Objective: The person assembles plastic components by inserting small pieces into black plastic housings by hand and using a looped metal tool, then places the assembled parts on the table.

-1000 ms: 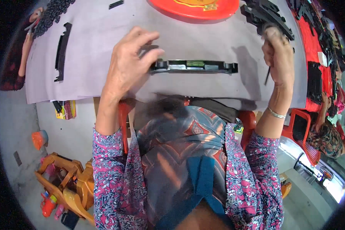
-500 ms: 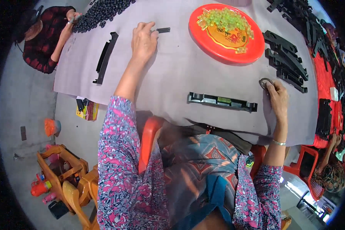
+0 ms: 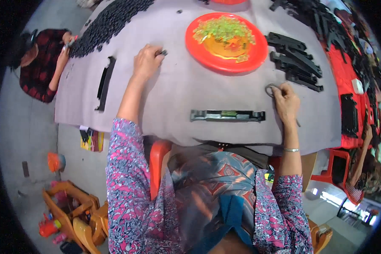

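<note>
My left hand [image 3: 147,62] is raised over the table's left half, its thumb and fingers pinched on a small black plastic strip [image 3: 163,53]. At the right, my right hand [image 3: 287,101] is closed on a tool with a dark ring [image 3: 270,89]. A thin tip pokes out below that hand; the rest is hidden in the fist. Between my arms lies a long black spirit level body [image 3: 227,115] with a yellow-green vial in its middle. Further left, another long black level body [image 3: 105,84] lies on its own. Beyond my hands stands a red plate [image 3: 194,55] heaped with small yellow-green vials [image 3: 224,31].
More black level bodies [image 3: 296,59] are stacked right of the plate. Small black parts [image 3: 110,25] form a heap at far left, where a co-worker's hands [image 3: 66,42] work. A red cloth [image 3: 345,70] bearing black pieces lies far right. The grey-covered table [image 3: 165,99] ends before my lap.
My left hand has picked up the small black strip that lay beside its fingertips. The whole view has shifted a little. My right hand still grips the ringed tool.
</note>
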{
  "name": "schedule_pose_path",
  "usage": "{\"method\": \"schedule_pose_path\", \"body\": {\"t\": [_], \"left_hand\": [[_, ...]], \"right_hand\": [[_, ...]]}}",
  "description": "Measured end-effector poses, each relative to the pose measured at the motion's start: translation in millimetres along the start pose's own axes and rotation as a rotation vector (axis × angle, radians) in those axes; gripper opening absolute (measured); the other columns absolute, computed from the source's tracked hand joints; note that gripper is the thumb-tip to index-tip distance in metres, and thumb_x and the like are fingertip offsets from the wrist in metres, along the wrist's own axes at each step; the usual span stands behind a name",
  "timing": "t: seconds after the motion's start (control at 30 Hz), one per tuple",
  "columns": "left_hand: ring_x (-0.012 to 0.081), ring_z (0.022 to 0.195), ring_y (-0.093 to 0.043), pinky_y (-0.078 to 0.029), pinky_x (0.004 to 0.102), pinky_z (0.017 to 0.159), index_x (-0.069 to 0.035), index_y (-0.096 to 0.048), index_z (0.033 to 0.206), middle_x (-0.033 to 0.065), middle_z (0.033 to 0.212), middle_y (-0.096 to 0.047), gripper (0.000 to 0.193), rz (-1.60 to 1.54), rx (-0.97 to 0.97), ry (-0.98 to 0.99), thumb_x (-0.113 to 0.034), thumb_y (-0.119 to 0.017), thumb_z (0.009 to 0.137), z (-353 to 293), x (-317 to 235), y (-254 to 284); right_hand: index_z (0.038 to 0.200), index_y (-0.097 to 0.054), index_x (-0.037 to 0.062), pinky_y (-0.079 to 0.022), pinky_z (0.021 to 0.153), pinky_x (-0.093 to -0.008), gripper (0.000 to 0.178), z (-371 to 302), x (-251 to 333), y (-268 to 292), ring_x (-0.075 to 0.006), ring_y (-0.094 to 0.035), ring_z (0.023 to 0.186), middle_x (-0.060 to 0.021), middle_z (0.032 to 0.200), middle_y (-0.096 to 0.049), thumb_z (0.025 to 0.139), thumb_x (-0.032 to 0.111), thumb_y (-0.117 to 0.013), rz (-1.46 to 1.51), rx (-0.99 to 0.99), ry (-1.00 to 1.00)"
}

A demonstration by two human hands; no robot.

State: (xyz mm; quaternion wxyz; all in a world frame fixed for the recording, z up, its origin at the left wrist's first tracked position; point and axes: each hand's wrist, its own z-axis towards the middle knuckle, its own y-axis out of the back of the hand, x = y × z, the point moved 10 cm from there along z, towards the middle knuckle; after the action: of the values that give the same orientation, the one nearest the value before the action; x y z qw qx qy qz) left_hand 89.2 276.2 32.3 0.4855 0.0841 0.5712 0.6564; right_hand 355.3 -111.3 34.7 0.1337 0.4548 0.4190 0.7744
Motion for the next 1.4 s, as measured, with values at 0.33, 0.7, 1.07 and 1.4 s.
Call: {"method": "schedule_pose_path", "body": {"t": [0.33,0.7,1.07,1.4], "left_hand": [[0.0349,0.085,-0.059,-0.047,0.0446,0.075,0.0,-0.061,0.087,0.0179,0.086,-0.06,0.018,-0.113,-0.057,-0.024,-0.016,-0.066,0.082,-8.6,22.7,-22.0],[0.0291,0.079,-0.056,-0.045,0.0387,0.073,0.002,-0.063,0.093,0.0129,0.086,-0.055,0.012,-0.208,-0.215,-0.097,-0.011,-0.064,0.09,-30.1,-3.0,-0.4],[0.031,0.078,-0.059,-0.047,0.0407,0.072,0.003,-0.066,0.097,0.0147,0.085,-0.058,0.017,-0.225,-0.261,-0.073,-0.013,-0.062,0.092,-30.2,14.2,-4.4],[0.0371,0.088,-0.061,-0.047,0.0457,0.079,0.0,-0.065,0.103,0.0166,0.094,-0.062,0.017,0.011,-0.258,-0.085,-0.012,-0.06,0.091,-23.9,22.4,-12.4]], "right_hand": [[0.092,-0.067,0.0065,-0.051,0.076,-0.0481,0.019,-3.2,-10.6,-11.3,-0.0376,-0.065,0.088,-0.0176,0.094,-0.067,0.084,0.023,-0.069,0.028,-0.033,0.04],[0.092,-0.064,0.0043,-0.05,0.081,-0.0486,0.019,1.8,0.4,-11.0,-0.0375,-0.063,0.095,-0.0176,0.095,-0.066,0.085,0.022,-0.066,0.091,-0.035,0.129],[0.092,-0.064,0.0035,-0.049,0.082,-0.0486,0.018,-5.9,7.4,-3.7,-0.038,-0.063,0.093,-0.0168,0.093,-0.066,0.086,0.02,-0.065,0.099,-0.071,0.158],[0.088,-0.063,0.003,-0.049,0.082,-0.0497,0.019,-5.1,2.8,-2.6,-0.0387,-0.063,0.093,-0.0177,0.092,-0.065,0.085,0.022,-0.065,0.14,-0.022,0.103]]}}
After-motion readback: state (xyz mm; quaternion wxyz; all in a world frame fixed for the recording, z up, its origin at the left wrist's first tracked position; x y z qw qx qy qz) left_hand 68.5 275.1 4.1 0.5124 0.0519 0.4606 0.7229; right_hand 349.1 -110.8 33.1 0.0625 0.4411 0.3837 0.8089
